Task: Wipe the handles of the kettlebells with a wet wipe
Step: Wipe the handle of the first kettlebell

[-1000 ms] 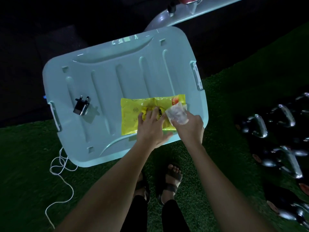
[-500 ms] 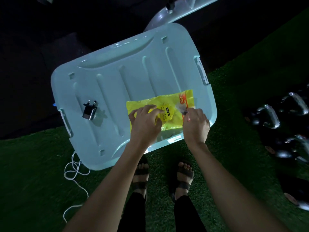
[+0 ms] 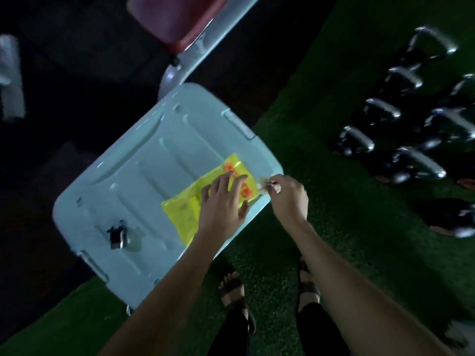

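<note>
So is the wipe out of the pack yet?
Out, it seems: the right hand pinches the wet wipe just past the end of the yellow pack, which the left hand rests on. Blur hides whether it's free.

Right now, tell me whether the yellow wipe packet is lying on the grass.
No: the yellow wipe packet lies on the pale blue bin lid, under the left hand, not on the grass.

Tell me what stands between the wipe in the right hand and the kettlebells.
Nothing visible does. The right hand pinches the wet wipe; only green turf lies between it and the kettlebells.
</note>
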A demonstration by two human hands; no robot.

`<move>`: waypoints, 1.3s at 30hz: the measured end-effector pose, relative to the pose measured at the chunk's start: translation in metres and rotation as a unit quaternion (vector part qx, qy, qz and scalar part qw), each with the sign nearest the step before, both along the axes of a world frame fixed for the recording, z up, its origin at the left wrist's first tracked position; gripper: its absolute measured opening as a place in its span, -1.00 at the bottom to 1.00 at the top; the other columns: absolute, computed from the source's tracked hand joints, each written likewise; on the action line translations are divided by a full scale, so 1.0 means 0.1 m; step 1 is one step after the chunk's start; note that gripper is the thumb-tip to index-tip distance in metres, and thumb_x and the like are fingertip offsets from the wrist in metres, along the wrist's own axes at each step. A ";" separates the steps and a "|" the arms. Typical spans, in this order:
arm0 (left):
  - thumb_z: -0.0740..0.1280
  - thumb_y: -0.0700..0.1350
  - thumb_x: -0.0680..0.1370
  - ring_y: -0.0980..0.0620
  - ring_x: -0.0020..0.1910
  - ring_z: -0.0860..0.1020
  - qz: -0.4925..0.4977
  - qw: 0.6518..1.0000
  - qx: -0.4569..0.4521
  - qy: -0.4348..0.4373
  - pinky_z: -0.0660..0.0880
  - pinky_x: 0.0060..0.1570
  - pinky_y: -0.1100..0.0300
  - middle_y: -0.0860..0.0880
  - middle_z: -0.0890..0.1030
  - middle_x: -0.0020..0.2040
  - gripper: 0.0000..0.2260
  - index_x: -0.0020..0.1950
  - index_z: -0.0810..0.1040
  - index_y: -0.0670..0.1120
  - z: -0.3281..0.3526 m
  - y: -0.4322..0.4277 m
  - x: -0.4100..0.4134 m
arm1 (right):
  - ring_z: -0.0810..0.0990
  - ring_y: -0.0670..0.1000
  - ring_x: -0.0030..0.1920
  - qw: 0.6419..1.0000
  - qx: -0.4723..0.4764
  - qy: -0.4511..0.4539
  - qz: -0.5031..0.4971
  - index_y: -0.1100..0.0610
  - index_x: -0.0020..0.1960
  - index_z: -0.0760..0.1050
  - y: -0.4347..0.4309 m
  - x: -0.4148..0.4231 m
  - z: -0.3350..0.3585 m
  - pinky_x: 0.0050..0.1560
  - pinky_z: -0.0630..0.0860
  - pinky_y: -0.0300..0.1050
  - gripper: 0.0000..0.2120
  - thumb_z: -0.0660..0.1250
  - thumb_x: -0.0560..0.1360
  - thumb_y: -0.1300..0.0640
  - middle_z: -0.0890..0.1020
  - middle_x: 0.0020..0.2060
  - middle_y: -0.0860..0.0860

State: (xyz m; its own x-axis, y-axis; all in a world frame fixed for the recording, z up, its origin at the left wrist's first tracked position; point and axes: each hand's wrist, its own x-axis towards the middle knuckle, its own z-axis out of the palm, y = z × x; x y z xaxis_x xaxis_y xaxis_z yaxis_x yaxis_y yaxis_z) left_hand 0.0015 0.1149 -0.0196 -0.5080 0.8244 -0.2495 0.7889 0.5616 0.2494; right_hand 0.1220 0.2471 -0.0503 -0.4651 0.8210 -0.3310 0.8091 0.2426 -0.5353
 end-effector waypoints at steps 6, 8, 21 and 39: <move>0.37 0.08 0.53 -0.07 0.42 0.41 -0.094 0.996 0.014 -0.001 0.32 0.35 -0.08 -0.01 0.44 0.44 -0.46 0.50 0.37 0.08 0.18 1.16 0.62 | 0.67 0.01 -0.04 0.991 -0.020 0.017 -0.130 -0.02 0.17 0.66 1.01 1.01 0.30 -0.10 0.57 -0.08 -0.75 0.47 0.51 0.18 0.73 0.01 -0.07; 0.37 0.08 0.55 -0.04 0.46 0.37 -0.106 0.994 0.016 -0.011 0.29 0.39 -0.07 0.01 0.43 0.44 -0.46 0.52 0.35 0.08 0.13 1.61 0.85 | 0.67 -0.03 -0.10 0.981 -0.023 0.037 -0.190 0.00 0.12 0.67 1.39 1.37 0.34 -0.14 0.57 -0.11 -0.77 0.47 0.51 0.23 0.74 -0.06 -0.08; 0.37 0.04 0.59 -0.05 0.45 0.38 -0.129 0.990 0.036 -0.050 0.31 0.38 -0.12 0.02 0.44 0.42 -0.52 0.49 0.36 0.11 -1.55 3.83 1.45 | 0.63 -0.13 -0.30 0.928 -0.102 0.155 -0.323 -0.04 0.06 0.58 3.34 2.34 -1.00 -0.38 0.46 -0.25 -0.87 0.46 0.55 0.12 0.68 -0.13 -0.08; 0.55 0.05 0.43 0.22 0.23 0.47 -0.239 0.922 0.233 -0.197 0.34 0.19 0.32 0.24 0.58 0.15 -0.57 0.26 0.55 0.21 -3.37 4.94 0.87 | 0.61 -0.26 -0.18 0.943 0.229 0.216 -0.104 0.03 0.09 0.66 4.08 1.93 -2.93 -0.23 0.46 -0.41 -0.81 0.47 0.51 0.21 0.68 -0.13 -0.19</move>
